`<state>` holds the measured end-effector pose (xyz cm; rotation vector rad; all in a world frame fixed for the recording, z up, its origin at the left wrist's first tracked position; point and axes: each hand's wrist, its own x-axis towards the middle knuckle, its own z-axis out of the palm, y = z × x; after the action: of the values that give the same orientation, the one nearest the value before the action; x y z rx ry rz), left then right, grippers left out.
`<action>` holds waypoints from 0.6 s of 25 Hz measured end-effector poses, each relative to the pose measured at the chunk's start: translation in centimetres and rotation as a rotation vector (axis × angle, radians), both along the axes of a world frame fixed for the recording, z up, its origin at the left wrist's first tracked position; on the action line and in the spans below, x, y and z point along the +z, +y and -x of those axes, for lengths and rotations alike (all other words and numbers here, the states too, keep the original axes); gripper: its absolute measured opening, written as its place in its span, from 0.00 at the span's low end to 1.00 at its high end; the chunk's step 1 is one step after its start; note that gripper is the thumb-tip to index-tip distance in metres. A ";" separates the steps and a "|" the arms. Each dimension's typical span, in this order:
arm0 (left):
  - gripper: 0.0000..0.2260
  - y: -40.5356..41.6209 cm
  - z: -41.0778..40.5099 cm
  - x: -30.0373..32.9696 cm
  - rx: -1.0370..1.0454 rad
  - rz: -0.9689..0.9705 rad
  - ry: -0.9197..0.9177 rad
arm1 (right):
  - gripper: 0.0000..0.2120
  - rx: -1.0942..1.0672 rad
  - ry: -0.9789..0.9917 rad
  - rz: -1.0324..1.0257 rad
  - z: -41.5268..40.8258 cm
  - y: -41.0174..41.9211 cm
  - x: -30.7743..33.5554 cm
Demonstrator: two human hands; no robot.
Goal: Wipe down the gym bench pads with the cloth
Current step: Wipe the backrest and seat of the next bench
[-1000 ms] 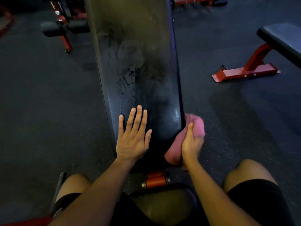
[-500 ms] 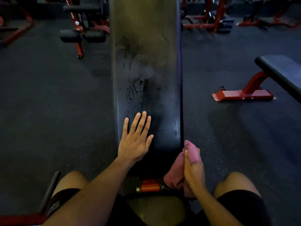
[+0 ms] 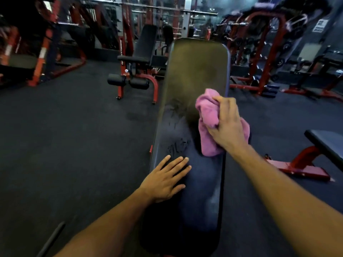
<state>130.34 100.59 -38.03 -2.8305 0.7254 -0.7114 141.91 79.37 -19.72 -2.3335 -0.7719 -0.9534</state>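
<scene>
Fluffy pink cloth (image 3: 207, 115) sits bunched in the right hand (image 3: 227, 125), fingers curled round it. Left hand (image 3: 165, 179) lies flat, fingers spread, on the smooth black bench pad (image 3: 196, 71).

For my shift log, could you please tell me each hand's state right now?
Left hand: open, flat on the bench pad.
Right hand: fingers gripping the pink cloth.

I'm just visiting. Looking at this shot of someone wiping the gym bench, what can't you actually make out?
- Head view: the part of the bench pad beneath the pink cloth, hidden by the cloth and the right hand.
- Pad surface under the left hand, covered by the palm.
- The pad's near end, too dark.
- The wall sign, too small and blurred to read.
</scene>
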 end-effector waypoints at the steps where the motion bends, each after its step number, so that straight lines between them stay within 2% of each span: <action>1: 0.30 0.2 -0.2 -0.3 0.001 0.016 -0.014 | 0.32 0.012 -0.037 0.135 -1.6 1.2 0.4; 4: 0.30 0.4 -0.6 -1.8 -0.035 0.074 -0.083 | 0.35 0.201 -0.191 0.669 -4.7 1.2 -3.9; 6: 0.30 0.5 -0.6 -2.2 -0.075 0.090 -0.102 | 0.34 0.327 -0.273 0.885 -5.1 -0.1 -7.4; 8: 0.30 0.7 -0.9 -2.3 -0.099 0.148 -0.107 | 0.29 0.432 -0.363 0.885 -5.7 2.2 -8.7; 11: 0.30 0.6 -0.9 -2.0 -0.107 0.157 -0.078 | 0.27 0.548 -0.396 0.885 -7.1 10.7 -7.5; 13: 0.31 0.9 -0.7 -1.9 -0.104 0.134 -0.067 | 0.26 0.457 -0.329 0.821 -9.0 14.2 -4.0; 15: 0.31 0.8 -0.8 -1.7 -0.106 0.120 -0.061 | 0.29 0.260 -0.256 0.709 -11.7 13.1 -0.3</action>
<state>131.13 101.40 -39.74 -2.8790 0.8563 -0.8825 153.61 92.46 -20.04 -2.5965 -1.7004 -0.9783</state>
